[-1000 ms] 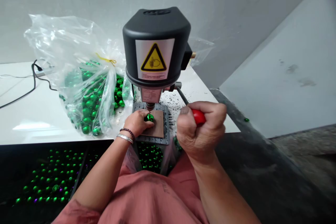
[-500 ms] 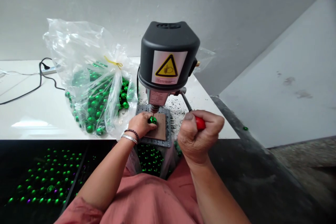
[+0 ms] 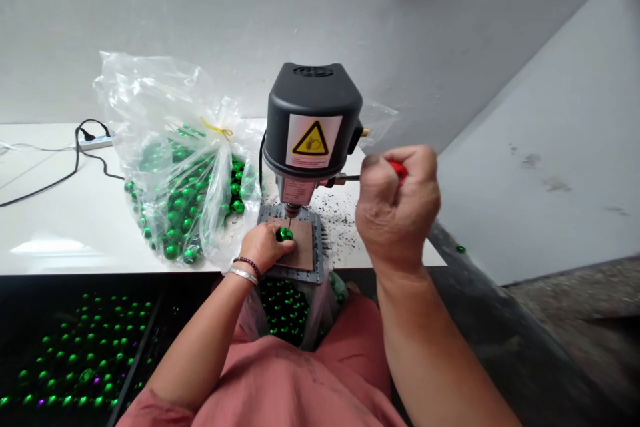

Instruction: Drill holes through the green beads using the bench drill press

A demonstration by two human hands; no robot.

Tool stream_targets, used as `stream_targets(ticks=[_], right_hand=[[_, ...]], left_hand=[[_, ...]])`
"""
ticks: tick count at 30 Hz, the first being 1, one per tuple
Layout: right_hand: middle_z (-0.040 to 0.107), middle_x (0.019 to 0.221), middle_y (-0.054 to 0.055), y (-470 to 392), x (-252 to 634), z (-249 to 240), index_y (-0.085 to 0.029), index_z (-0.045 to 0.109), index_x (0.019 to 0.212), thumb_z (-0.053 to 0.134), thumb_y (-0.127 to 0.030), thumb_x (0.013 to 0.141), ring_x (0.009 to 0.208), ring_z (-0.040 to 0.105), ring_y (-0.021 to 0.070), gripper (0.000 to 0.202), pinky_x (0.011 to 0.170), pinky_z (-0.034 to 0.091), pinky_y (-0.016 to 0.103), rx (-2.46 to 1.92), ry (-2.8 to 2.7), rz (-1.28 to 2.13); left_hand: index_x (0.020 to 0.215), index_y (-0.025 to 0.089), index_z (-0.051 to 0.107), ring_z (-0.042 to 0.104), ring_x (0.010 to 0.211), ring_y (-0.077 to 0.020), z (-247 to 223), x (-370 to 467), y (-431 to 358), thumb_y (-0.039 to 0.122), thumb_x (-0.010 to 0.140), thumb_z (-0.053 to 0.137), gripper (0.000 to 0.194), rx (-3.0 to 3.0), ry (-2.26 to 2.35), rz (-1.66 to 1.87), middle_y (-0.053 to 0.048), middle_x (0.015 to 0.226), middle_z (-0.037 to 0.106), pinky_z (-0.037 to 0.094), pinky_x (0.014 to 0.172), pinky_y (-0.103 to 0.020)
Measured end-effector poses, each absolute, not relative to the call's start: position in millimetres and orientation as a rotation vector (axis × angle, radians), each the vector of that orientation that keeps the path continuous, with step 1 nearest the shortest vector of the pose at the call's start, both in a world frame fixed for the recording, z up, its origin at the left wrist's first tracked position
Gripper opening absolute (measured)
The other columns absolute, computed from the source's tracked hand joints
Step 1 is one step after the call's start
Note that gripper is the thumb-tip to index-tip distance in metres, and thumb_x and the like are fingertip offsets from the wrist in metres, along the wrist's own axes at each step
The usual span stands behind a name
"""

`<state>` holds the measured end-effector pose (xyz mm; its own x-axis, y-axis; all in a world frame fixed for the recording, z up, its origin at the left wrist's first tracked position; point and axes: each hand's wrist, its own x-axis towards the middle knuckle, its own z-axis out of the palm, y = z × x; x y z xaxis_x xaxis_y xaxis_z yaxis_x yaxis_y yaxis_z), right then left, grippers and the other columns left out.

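My left hand (image 3: 264,245) pinches a shiny green ball (image 3: 285,234) on a brown board (image 3: 303,247) that lies on the drill press base (image 3: 317,267). Right above the ball is the thin bit (image 3: 289,222); whether its tip touches the ball I cannot tell. My right hand (image 3: 397,207) is wrapped round the red knob (image 3: 399,171) of the feed lever (image 3: 351,178), to the right of the machine. The drill press (image 3: 314,113) has a dark housing with a yellow warning label.
A clear plastic bag (image 3: 210,207) of green balls sits left of the press. Dark shavings (image 3: 340,220) litter the white table (image 3: 65,227). Another open bag of green balls (image 3: 285,310) is below the table edge. More balls (image 3: 80,353) lie low at left. A power strip (image 3: 95,142) is behind.
My right hand has swung the lever up and outward, and the drill bit has risen relative to the ball. My left hand still holds the ball on the board. The view has shifted slightly.
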<state>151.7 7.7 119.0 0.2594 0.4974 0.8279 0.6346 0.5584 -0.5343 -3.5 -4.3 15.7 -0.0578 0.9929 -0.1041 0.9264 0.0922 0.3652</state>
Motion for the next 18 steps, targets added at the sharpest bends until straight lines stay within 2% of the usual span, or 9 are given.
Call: stream_targets(ticks=[2,5,8,10,12,14,18], right_hand=[[0.044,0.058,-0.005,11.0,151.7,128.1,-0.019,0.044,0.07,0.044,-0.035,0.082,0.05,0.039,0.004,0.02,0.049,0.033,0.019,-1.085,-1.386,-0.075],[0.042,0.058,-0.005,11.3,151.5,129.1,-0.02,0.043,0.07,0.045,-0.036,0.081,0.05,0.038,0.0041,0.02,0.049,0.032,0.019,-1.101,-1.388,-0.023],[0.042,0.058,-0.005,9.6,150.8,125.4,-0.02,0.043,0.07,0.046,-0.034,0.081,0.051,0.039,0.0039,0.018,0.05,0.033,0.019,-1.083,-1.372,-0.003],[0.043,0.059,-0.005,9.0,150.6,123.7,-0.02,0.043,0.07,0.047,-0.032,0.08,0.051,0.04,0.0037,0.017,0.049,0.034,0.019,-1.057,-1.364,-0.007],[0.043,0.06,-0.005,8.6,150.6,122.6,-0.02,0.044,0.071,0.048,-0.031,0.08,0.051,0.04,0.0037,0.015,0.048,0.034,0.019,-1.036,-1.366,-0.008],[0.044,0.06,-0.005,8.0,150.8,121.8,-0.02,0.044,0.071,0.049,-0.03,0.08,0.051,0.04,0.0038,0.014,0.048,0.035,0.019,-1.021,-1.37,-0.007],[0.043,0.061,-0.005,5.8,150.4,119.4,-0.02,0.043,0.072,0.05,-0.028,0.079,0.052,0.04,0.0039,0.013,0.049,0.036,0.019,-1.01,-1.365,-0.003]], left_hand=[[0.075,0.018,0.067,0.058,0.065,-0.0172,20.8,-6.5,-17.7,0.043,0.074,0.055,0.028,1.867,2.041,0.315,-0.006,0.072,0.066,0.034,0.057,-0.026],[0.076,0.018,0.068,0.055,0.061,-0.0138,25.2,-13.9,-44.8,0.041,0.073,0.057,0.026,1.85,1.79,0.303,-0.002,0.068,0.065,0.033,0.055,-0.024],[0.089,0.02,0.069,0.056,0.065,-0.0148,20.5,-18.6,-68.3,0.044,0.065,0.066,0.034,1.731,1.584,0.266,-0.001,0.072,0.066,0.036,0.057,-0.023],[0.096,0.02,0.069,0.057,0.07,-0.0174,12.4,-18.0,-77.7,0.047,0.063,0.068,0.042,1.62,1.608,0.368,-0.002,0.078,0.067,0.039,0.061,-0.024],[0.089,0.018,0.069,0.058,0.073,-0.0184,2.9,-14.9,-82.7,0.05,0.067,0.065,0.039,1.492,1.612,0.554,-0.004,0.078,0.067,0.04,0.064,-0.026],[0.08,0.016,0.067,0.056,0.069,-0.016,-4.6,-11.3,-85.3,0.055,0.07,0.059,0.04,1.211,1.575,0.775,-0.003,0.074,0.064,0.04,0.06,-0.025],[0.08,0.016,0.059,0.053,0.058,-0.0113,-4.4,-8.2,-88.1,0.067,0.077,0.043,0.054,0.267,1.27,1.043,-0.003,0.071,0.058,0.043,0.054,-0.025]])
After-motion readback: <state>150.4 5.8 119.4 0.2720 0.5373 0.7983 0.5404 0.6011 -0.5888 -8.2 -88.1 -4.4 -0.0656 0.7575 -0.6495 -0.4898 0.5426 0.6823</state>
